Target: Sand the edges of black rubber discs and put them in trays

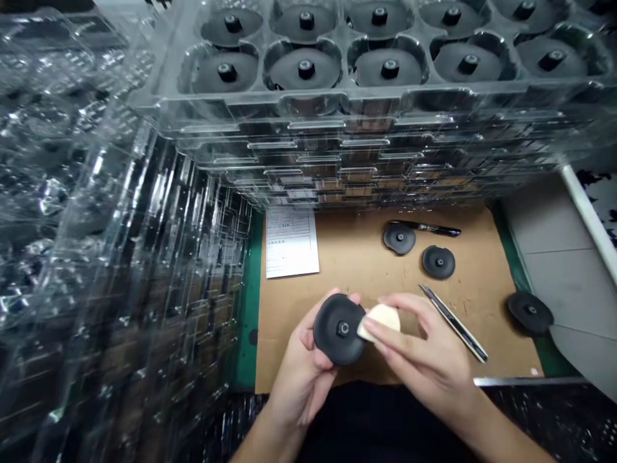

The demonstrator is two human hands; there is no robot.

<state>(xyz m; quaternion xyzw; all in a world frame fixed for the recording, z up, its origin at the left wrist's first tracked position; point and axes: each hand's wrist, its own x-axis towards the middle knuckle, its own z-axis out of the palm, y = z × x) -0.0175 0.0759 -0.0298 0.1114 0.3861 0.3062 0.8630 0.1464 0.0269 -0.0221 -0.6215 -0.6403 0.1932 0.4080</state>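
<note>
- Low at six o'clock, over a brown cardboard sheet [357,257], the left hand [301,379] grips a black disc [337,329] by its edge, its fingers [354,298] curling up behind the rim and the disc's face turned up with a small central stub showing.
- Just beside it, the right hand [424,347] is clamped on a cream pad [380,323], pinching it between thumb and fingers and pressing it against the disc's rim. The pad's material is hard to tell. The two hands stand close together, joined through the disc and pad.
- At about three o'clock from the hands, a snap-off utility knife [456,325] lies slantwise on the cardboard, near the right hand.
- At one o'clock, two more black discs [399,238] [438,262] lie on the cardboard, with a black pen [427,227] just behind them.
- Further out at three o'clock, another black disc [530,312] sits at the edge of a green mat [523,289].
- At eleven o'clock, a printed paper form [292,243] lies on the cardboard.
- From twelve o'clock, a tall stack of clear plastic trays [308,154] rises, its top tray holding black discs in separate compartments.
- At nine o'clock, more clear trays [120,225] stand piled.
</note>
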